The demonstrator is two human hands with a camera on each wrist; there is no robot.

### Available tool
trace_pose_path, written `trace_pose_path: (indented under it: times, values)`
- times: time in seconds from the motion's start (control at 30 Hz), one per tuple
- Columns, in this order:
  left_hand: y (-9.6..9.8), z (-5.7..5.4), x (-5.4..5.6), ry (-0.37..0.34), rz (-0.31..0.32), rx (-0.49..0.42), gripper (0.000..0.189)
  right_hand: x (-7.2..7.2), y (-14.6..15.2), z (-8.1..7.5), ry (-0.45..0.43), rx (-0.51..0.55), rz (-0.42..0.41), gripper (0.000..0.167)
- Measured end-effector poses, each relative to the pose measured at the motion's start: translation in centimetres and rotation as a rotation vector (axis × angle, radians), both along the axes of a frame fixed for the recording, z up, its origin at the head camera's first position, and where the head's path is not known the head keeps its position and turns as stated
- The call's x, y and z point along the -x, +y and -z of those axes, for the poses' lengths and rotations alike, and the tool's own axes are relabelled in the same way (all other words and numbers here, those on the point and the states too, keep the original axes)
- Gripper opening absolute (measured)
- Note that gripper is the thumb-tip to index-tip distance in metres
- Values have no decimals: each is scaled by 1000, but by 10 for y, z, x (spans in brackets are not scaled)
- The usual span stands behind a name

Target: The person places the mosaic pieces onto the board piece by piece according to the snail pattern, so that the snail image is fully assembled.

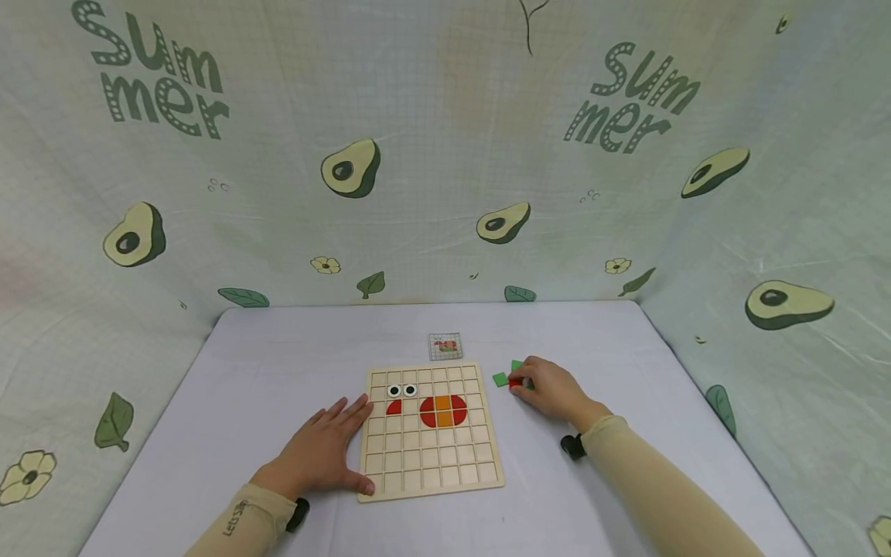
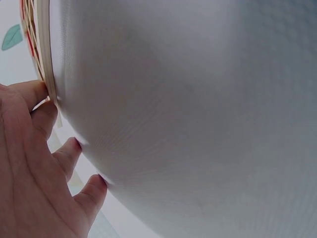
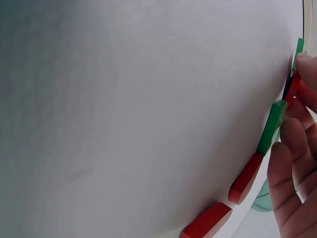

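A square wooden grid board (image 1: 411,462) lies on the table, with red, orange and eye-printed tiles set in its upper cells. My left hand (image 1: 323,447) is spread at the board's left side, thumb on the lower left corner and fingertips at the left edge. To the right of the board, my right hand (image 1: 553,389) pinches a red tile (image 3: 293,88) between thumb and finger, close over the table. Green tiles (image 1: 500,380) lie around its fingertips. More loose red tiles (image 3: 207,221) sit under that hand in the right wrist view, hidden from the head view.
Behind the board lies a small picture card (image 1: 445,346) showing a coloured figure on a grid. A white cloth (image 1: 306,348) covers the table. Curtains printed with avocados (image 1: 351,168) and leaves rise at the back and both sides.
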State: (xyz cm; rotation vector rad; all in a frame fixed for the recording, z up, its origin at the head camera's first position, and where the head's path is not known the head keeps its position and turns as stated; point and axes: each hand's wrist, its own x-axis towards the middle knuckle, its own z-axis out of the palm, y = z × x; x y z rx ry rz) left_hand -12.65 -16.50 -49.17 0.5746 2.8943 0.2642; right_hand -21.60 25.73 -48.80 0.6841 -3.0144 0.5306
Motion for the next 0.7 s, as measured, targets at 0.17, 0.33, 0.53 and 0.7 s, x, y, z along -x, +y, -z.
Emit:
trace_pose_path:
  times: [0.17,0.33,0.53,0.7]
  values:
    - [0,0,0,-2,2,-1,132,-1,-1,-1,28,2,-15,17]
    - [0,0,1,-2,-4,-1,132,1,-2,0,68,-3,-14,11]
    - [1,-2,-1,-5,-1,-8,132,2,-1,2,46,45,-7,13]
    - [1,-2,-1,-3,0,-8,131,2,-2,1,15,80,15,21]
